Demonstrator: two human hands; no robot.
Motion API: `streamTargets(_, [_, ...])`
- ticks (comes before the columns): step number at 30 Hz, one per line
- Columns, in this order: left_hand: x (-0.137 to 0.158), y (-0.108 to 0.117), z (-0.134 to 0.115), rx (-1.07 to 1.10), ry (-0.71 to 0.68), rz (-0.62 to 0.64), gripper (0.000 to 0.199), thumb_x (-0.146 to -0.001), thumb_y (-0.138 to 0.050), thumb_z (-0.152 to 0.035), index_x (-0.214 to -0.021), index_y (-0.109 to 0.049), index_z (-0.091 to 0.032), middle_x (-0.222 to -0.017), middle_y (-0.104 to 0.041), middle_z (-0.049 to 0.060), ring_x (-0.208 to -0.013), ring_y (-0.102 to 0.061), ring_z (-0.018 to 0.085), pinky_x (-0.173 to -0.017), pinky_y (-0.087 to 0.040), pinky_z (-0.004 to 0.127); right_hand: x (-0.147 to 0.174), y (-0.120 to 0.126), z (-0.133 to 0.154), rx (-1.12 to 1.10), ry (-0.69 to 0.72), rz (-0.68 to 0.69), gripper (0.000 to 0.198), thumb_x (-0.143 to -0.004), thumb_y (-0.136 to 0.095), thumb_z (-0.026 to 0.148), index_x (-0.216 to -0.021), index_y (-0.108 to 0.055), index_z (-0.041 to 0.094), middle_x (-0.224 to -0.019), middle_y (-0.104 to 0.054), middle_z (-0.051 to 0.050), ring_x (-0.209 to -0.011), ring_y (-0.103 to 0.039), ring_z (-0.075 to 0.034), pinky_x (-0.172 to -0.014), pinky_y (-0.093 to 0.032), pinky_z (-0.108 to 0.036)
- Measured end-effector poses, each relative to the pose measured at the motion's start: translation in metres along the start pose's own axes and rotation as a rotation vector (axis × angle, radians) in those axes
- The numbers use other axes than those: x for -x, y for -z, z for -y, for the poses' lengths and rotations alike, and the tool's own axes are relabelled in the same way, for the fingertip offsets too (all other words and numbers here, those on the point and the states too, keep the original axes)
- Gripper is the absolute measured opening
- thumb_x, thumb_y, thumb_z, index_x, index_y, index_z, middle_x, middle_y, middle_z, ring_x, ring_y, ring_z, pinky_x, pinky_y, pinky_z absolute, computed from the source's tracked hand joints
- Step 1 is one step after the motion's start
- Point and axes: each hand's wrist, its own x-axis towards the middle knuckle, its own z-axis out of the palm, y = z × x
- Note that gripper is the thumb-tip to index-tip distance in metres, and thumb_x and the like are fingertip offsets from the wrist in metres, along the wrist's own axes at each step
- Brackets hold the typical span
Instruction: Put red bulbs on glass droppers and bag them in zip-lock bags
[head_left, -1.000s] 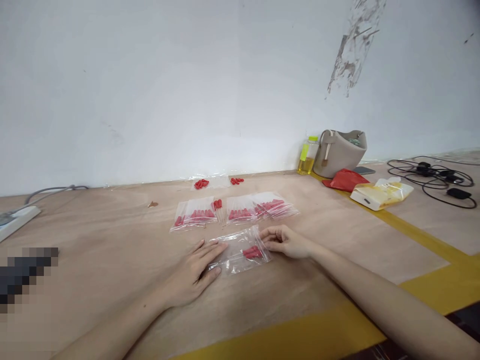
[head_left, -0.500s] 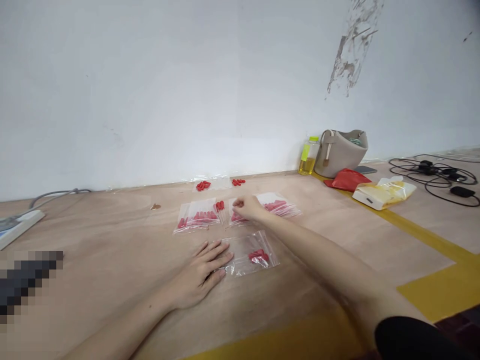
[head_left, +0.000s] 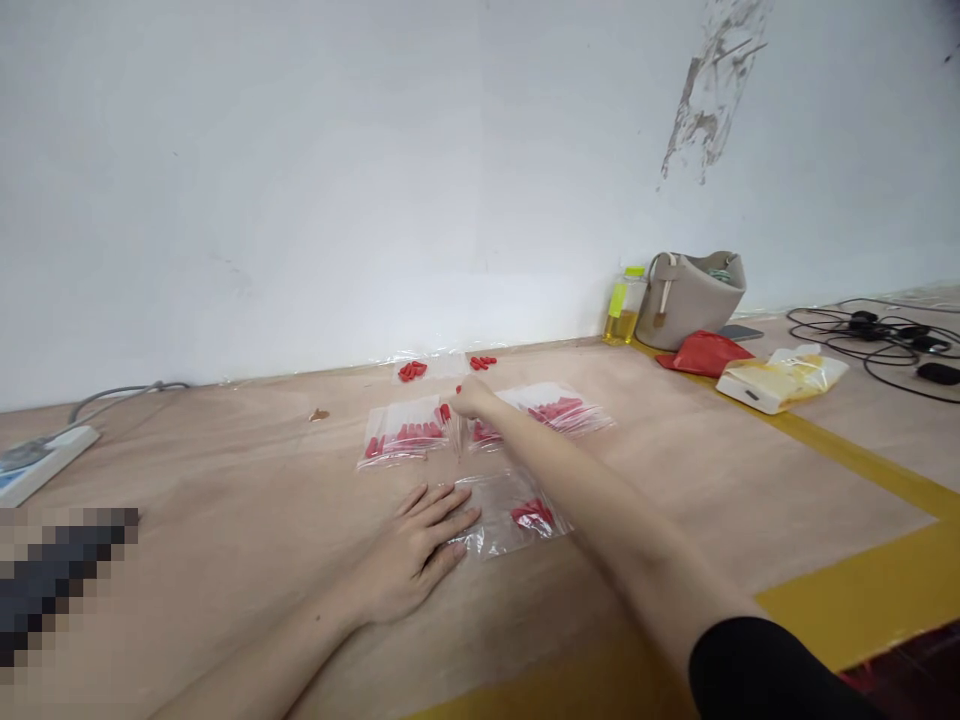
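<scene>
My left hand (head_left: 420, 545) lies flat with fingers spread, its fingertips on the left edge of a clear zip bag (head_left: 491, 530). Small red pieces (head_left: 532, 514) lie inside that bag on its right side. Beyond it, my right hand (head_left: 474, 398) is closed, with a red tip showing at its fingers; the hand hides most of what it pinches. Just left of it are thin pale sticks with red ends (head_left: 446, 413). Filled clear bags of red pieces flank them, a left stack (head_left: 405, 432) and a right stack (head_left: 566, 410) partly behind my right wrist.
Loose red pieces (head_left: 412, 371) and a second small group (head_left: 484, 363) lie near the wall. At the right stand a bottle (head_left: 621, 310), a grey bag (head_left: 686, 305), a red packet (head_left: 706, 353), a tissue pack (head_left: 776, 380) and black cables (head_left: 892, 340). A power strip (head_left: 49, 465) lies left.
My right hand has moved slightly away from me and left, over the red-ended sticks, and a red tip now shows at its fingers. The left hand stays on the bag. The view has shifted slightly.
</scene>
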Motion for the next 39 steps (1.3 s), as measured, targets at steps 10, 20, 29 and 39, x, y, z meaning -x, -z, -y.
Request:
streamTargets(10, [0.000,-0.001,0.001,-0.004,0.000,-0.003,0.041,-0.090,-0.028,-0.038,-0.131,-0.028,-0.033,-0.140,-0.024,-0.002,-0.128,-0.019,0.019,-0.104,-0.015,0.046,0.121,0.095,-0.079,-0.542,0.060,-0.298,0.047,-0.061,-0.048,0.018,-0.106,-0.034,0.021,-0.053,-0.042,0.011,-0.037,-0.043,-0.007,-0.034,-0.035,-0.016])
streamTargets(20, [0.000,-0.001,0.001,-0.024,0.005,-0.006,0.040,-0.090,-0.029,-0.038,-0.130,-0.029,-0.033,-0.140,-0.024,-0.002,-0.128,-0.019,0.020,-0.104,-0.015,0.045,0.141,0.070,-0.097,-0.788,-0.069,-0.309,0.045,-0.058,-0.058,0.020,-0.096,-0.032,0.024,-0.057,-0.048,0.010,-0.047,-0.053,-0.009,-0.045,-0.047,-0.022])
streamTargets(29, [0.000,0.000,-0.003,-0.004,0.011,-0.093,0.052,-0.090,-0.031,-0.037,-0.136,-0.010,-0.027,-0.139,-0.026,0.000,-0.126,-0.024,0.020,-0.105,-0.018,0.043,0.152,0.081,-0.108,-0.699,-0.145,0.144,0.022,-0.063,-0.065,0.027,-0.075,-0.049,0.017,-0.066,-0.061,-0.001,-0.061,-0.059,-0.012,-0.062,-0.049,-0.028])
streamTargets(39, [-0.001,0.001,-0.005,-0.013,0.011,-0.070,0.051,-0.089,-0.032,-0.036,-0.136,-0.011,-0.029,-0.139,-0.027,-0.001,-0.126,-0.024,0.022,-0.103,-0.020,0.044,0.146,0.070,-0.110,0.000,0.406,-0.032,0.014,-0.062,-0.068,0.026,-0.074,-0.065,0.019,-0.087,-0.058,-0.004,-0.089,-0.050,-0.018,-0.083,-0.037,-0.034])
